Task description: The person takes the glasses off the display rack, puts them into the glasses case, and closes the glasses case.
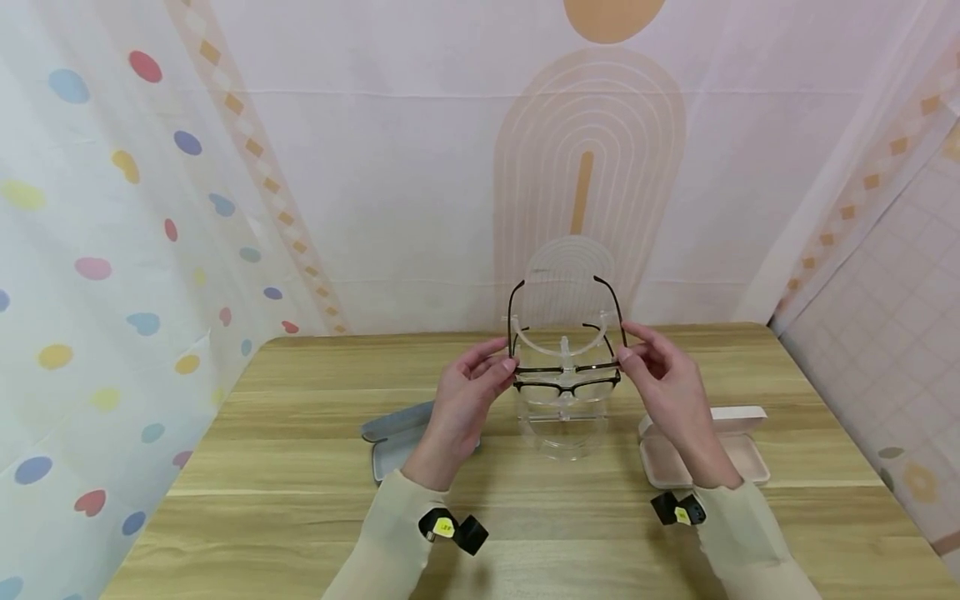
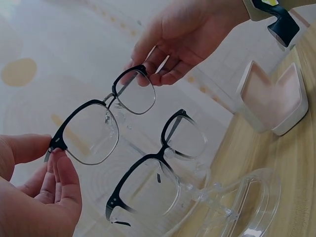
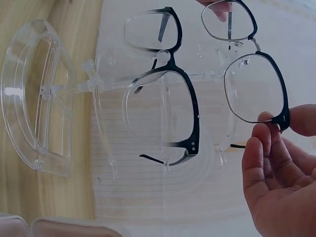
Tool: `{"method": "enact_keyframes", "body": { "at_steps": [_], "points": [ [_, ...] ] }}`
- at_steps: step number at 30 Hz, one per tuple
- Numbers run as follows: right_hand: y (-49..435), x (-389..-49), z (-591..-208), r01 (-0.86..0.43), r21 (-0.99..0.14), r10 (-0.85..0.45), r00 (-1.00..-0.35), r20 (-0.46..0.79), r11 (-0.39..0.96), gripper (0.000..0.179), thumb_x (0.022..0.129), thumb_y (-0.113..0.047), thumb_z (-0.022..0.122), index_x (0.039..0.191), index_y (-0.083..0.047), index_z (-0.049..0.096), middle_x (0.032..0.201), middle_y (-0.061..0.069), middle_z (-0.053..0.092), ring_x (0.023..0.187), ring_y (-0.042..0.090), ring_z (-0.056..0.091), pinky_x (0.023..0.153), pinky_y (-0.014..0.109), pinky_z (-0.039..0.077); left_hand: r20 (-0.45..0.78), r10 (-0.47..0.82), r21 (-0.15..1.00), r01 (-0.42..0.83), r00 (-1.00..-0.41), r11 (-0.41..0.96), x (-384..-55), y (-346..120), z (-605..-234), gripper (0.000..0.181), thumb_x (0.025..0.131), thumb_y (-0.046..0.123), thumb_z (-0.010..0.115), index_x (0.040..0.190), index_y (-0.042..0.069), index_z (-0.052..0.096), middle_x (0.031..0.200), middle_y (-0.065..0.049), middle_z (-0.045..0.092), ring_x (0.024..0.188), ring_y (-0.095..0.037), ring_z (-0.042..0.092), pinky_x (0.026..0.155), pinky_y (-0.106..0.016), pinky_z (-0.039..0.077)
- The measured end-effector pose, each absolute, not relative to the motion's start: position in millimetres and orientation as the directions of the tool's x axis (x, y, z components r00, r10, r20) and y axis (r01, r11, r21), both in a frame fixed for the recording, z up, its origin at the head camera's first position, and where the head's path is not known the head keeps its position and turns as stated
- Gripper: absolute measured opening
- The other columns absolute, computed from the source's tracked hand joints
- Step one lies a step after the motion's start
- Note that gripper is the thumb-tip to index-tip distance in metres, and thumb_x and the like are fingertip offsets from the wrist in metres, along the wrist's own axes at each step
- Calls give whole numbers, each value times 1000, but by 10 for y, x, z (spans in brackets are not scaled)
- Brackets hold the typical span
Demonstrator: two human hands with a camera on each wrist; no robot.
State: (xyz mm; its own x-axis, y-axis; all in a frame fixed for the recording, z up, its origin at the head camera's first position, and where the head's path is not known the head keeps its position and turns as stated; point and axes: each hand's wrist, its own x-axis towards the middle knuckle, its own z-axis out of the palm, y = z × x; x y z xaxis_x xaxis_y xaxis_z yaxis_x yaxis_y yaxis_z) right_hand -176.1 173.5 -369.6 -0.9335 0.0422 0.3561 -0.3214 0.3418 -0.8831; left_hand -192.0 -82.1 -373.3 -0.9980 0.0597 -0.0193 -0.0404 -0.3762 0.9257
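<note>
A pair of black half-rim glasses [image 2: 64, 129] with thin metal lower rims is held level by both hands. My left hand [image 1: 468, 398] pinches its left front corner between thumb and fingers. At the other corner my right hand [image 1: 670, 392] grips the frame the same way. The temples extend away toward the curtain. Just below, a second pair of black-topped glasses [image 3: 194, 118] rests on a clear acrylic display stand [image 1: 566, 450]. The held pair is in front of the stand's upper tier.
Left of the stand lies an open grey-blue glasses case [image 1: 382, 460], partly behind the left forearm. An open white case with a pink lining [image 1: 752, 454] sits at the right. A patterned curtain [image 1: 390, 208] hangs behind the wooden table [image 1: 300, 500].
</note>
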Motion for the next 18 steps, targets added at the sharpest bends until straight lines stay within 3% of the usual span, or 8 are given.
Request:
{"method": "enact_keyframes", "body": {
  "at_steps": [10,18],
  "points": [
    [1762,-1664,-3721,-351,-874,19,-925,379,337,44,105,-14,61,148,-9,54,102,17,72,79,12,63,68,20,52,11,83,934,-20,-997,-357,-1815,-845,-3717,42,96,-7,66,137,-7,59,102,-3,66,100,-16,69,86,-27,56],
    [1740,-1570,-3721,-358,-904,35,-926,376,234,47,104,-6,61,150,-9,52,103,23,70,80,9,71,75,27,62,40,74,943,14,-996,-333,-1699,-859,-3714,42,94,-8,67,135,-7,60,103,-3,67,103,-20,69,86,-27,57]
  ]
}}
